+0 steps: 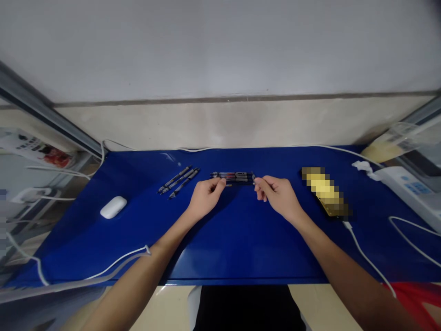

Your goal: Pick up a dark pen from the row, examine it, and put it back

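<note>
My left hand (206, 197) is closed in a pinch at the near left end of a row of pens. A thin pen part (229, 185) with a yellowish section sticks out from its fingertips to the right; most of it is hidden or too small to make out. My right hand (277, 195) is also closed, thumb against fingers, on a small dark-grey pen part (254, 178). Several dark click pens (236, 175) lie side by side just beyond both hands, one with a reddish section. Three more grey-and-black pens (179, 180) lie slanted to the left.
On the blue table (241, 239), a white mouse (113, 207) sits at left. A phone (325, 191) with a blurred yellow screen lies at right, its white cable (361, 250) trailing over the front edge. A power strip (406, 184) stands far right. Another cable (119, 264) crosses near my left forearm.
</note>
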{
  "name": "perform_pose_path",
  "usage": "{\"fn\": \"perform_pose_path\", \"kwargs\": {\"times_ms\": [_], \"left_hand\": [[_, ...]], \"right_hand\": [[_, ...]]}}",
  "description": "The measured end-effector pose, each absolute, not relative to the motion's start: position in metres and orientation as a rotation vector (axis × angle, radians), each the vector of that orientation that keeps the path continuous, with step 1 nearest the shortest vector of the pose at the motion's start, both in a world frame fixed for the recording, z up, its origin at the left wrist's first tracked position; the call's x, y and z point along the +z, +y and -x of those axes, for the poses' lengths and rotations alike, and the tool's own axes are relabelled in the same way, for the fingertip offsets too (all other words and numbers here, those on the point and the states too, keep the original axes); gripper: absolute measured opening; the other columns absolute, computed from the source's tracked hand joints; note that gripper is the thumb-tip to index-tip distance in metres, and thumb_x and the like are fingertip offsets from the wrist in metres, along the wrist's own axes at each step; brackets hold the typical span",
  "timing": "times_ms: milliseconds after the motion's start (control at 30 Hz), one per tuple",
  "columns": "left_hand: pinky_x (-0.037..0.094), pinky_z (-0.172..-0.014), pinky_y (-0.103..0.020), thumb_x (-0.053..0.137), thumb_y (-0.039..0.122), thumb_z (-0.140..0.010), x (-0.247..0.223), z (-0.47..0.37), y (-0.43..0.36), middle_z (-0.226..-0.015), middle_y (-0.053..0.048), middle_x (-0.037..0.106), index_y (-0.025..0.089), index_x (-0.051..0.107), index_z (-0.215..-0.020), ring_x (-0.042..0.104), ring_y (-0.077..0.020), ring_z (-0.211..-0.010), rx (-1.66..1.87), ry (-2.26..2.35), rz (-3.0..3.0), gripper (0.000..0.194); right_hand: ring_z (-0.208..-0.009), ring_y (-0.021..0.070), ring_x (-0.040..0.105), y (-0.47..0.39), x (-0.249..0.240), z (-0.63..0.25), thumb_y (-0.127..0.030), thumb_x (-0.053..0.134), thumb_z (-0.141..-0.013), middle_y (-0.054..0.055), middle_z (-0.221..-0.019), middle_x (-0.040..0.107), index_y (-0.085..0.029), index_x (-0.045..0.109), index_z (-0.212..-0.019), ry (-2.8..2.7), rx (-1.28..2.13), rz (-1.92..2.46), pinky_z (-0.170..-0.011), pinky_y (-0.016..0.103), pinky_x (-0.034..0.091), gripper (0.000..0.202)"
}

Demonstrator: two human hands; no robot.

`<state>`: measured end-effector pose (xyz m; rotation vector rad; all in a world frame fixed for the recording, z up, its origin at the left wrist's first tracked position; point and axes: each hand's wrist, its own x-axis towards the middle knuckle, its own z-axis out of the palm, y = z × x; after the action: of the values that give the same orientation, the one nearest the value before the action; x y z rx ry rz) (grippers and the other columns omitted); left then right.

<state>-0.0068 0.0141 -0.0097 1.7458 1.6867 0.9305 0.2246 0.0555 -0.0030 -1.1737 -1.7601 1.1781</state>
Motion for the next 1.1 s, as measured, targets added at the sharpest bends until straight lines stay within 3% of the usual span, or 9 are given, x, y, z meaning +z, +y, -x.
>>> {"fn": "perform_pose_path", "kwargs": {"times_ms": [67, 167, 267, 433, 733, 867, 933, 1100], "left_hand": [[0.021, -0.054, -0.026, 0.039, 0.046, -0.098, -0.009, 0.007, 0.014, -0.055, 0.004, 0.035, 0.018, 0.040, -0.060, 0.034, -0.0091, -0.053, 0.912, 1.702, -1.788, 0.047], [0.022, -0.053, -0.025, 0.039, 0.047, -0.099, -0.008, 0.008, 0.013, -0.053, 0.005, 0.037, 0.018, 0.041, -0.061, 0.036, -0.0089, -0.051, 0.856, 1.782, -1.887, 0.047], [0.021, -0.054, -0.025, 0.036, 0.048, -0.101, -0.005, 0.007, 0.009, -0.058, 0.002, 0.050, 0.018, 0.048, -0.067, 0.045, -0.0104, -0.054, 0.730, 1.846, -2.119, 0.047], [0.021, -0.054, -0.025, 0.040, 0.066, -0.095, -0.006, -0.002, 0.002, -0.069, -0.001, 0.063, 0.020, 0.059, -0.077, 0.054, -0.0132, -0.059, 0.519, 1.676, -2.350, 0.053], [0.017, -0.051, -0.026, 0.039, 0.075, -0.089, -0.015, -0.002, 0.003, -0.055, -0.002, 0.058, 0.018, 0.053, -0.056, 0.047, -0.0123, -0.050, 0.596, 1.790, -2.303, 0.068], [0.018, -0.052, -0.026, 0.041, 0.074, -0.089, -0.012, -0.003, 0.003, -0.051, -0.001, 0.055, 0.018, 0.052, -0.055, 0.046, -0.0124, -0.049, 0.610, 1.843, -2.273, 0.067], [0.018, -0.052, -0.026, 0.041, 0.074, -0.089, -0.011, -0.004, 0.003, -0.051, -0.001, 0.055, 0.018, 0.052, -0.055, 0.047, -0.0126, -0.049, 0.607, 1.860, -2.265, 0.066], [0.019, -0.052, -0.027, 0.040, 0.073, -0.091, -0.009, -0.003, 0.003, -0.051, -0.002, 0.054, 0.019, 0.054, -0.056, 0.047, -0.0135, -0.049, 0.599, 1.880, -2.264, 0.066]], "right_hand": [[-0.049, 0.0108, 0.056, 0.056, -0.003, -0.225, -0.047, 0.057, -0.093, -0.001, -0.055, 0.061, -0.019, 0.064, -0.069, -1.782, 1.161, 1.195, -0.051, 0.025, 0.045, 0.038], [-0.061, 0.0135, 0.063, 0.058, -0.006, -0.226, -0.043, 0.065, -0.089, 0.001, -0.069, 0.068, -0.020, 0.068, -0.082, -1.768, 1.165, 1.154, -0.059, 0.027, 0.049, 0.024], [-0.069, 0.0152, 0.067, 0.057, -0.007, -0.225, -0.039, 0.067, -0.087, 0.001, -0.076, 0.072, -0.021, 0.071, -0.089, -1.791, 1.146, 1.128, -0.068, 0.028, 0.051, 0.019], [-0.063, 0.0134, 0.064, 0.043, 0.000, -0.216, -0.039, 0.061, -0.093, 0.000, -0.066, 0.070, -0.020, 0.069, -0.070, -2.023, 1.090, 1.115, -0.064, 0.026, 0.046, 0.030], [-0.062, 0.0141, 0.064, 0.038, 0.000, -0.211, -0.038, 0.051, -0.098, 0.000, -0.065, 0.068, -0.020, 0.067, -0.067, -2.101, 1.068, 1.051, -0.064, 0.027, 0.047, 0.039], [-0.078, 0.0194, 0.064, 0.060, -0.014, -0.223, -0.038, 0.061, -0.093, 0.004, -0.083, 0.070, -0.022, 0.073, -0.091, -2.049, 0.644, 1.162, -0.070, 0.031, 0.049, 0.021], [-0.088, 0.0227, 0.062, 0.071, -0.021, -0.231, -0.038, 0.062, -0.093, 0.006, -0.091, 0.068, -0.023, 0.074, -0.108, -2.157, 0.445, 1.156, -0.082, 0.037, 0.050, 0.024], [-0.095, 0.0250, 0.059, 0.081, -0.025, -0.241, -0.043, 0.053, -0.097, 0.011, -0.101, 0.063, -0.022, 0.076, -0.097, -2.166, 0.264, 1.230, -0.085, 0.040, 0.050, 0.031]]}}
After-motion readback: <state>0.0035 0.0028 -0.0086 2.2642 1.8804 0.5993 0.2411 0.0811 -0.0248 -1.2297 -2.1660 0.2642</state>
